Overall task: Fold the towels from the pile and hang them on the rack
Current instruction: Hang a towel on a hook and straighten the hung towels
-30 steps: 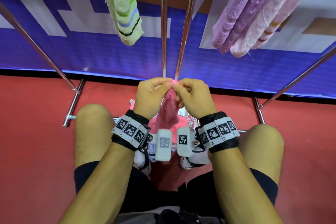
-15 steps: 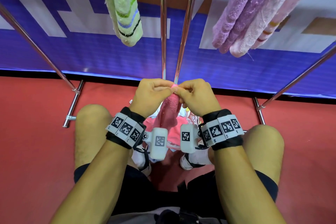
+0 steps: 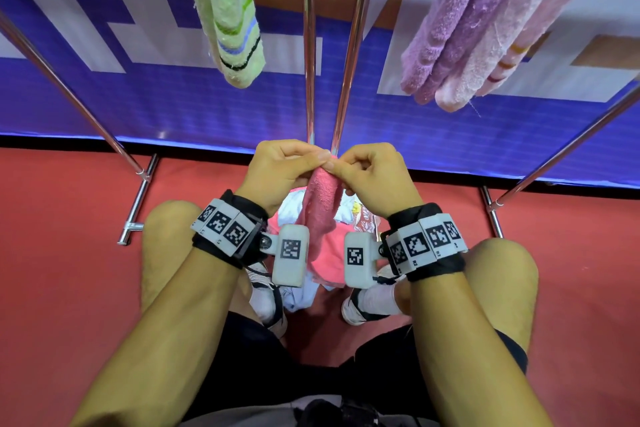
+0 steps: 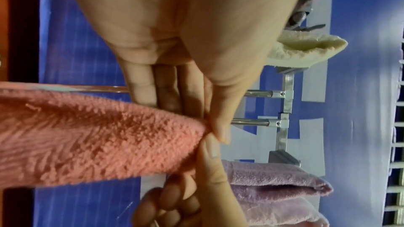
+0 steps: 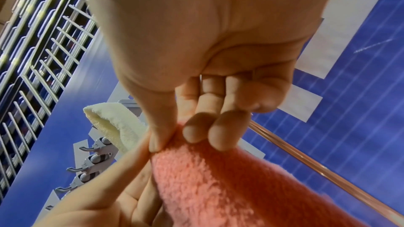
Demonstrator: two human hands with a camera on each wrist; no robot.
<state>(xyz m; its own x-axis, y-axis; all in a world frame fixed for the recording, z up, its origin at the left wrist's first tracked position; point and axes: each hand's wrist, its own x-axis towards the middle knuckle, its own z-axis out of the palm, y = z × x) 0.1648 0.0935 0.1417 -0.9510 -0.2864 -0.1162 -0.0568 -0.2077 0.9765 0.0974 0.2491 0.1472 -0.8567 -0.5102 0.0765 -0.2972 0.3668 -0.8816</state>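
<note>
A pink towel [image 3: 322, 208] hangs down between my knees, held up by its top end. My left hand [image 3: 313, 161] and right hand [image 3: 337, 166] pinch that top end side by side, thumbs against forefingers, other fingers curled. The left wrist view shows the pink towel [image 4: 98, 132] running to the pinch of the left hand [image 4: 213, 132]. In the right wrist view the right hand [image 5: 166, 142] pinches the pink towel [image 5: 229, 179]. Beneath lies the pile [image 3: 294, 208] of white and pink towels, mostly hidden. The rack's steel rods [image 3: 349, 55] rise ahead.
A green striped towel [image 3: 228, 10] hangs at upper left, purple and pale pink towels [image 3: 485, 28] at upper right. Slanted rack legs [image 3: 76, 107] stand left and right on the red floor [image 3: 69, 288]. A blue banner wall [image 3: 173, 107] is behind. My knees flank the pile.
Both hands stay together pinching the towel's top end, having shifted their fingers slightly along it. The towel still hangs in the same place.
</note>
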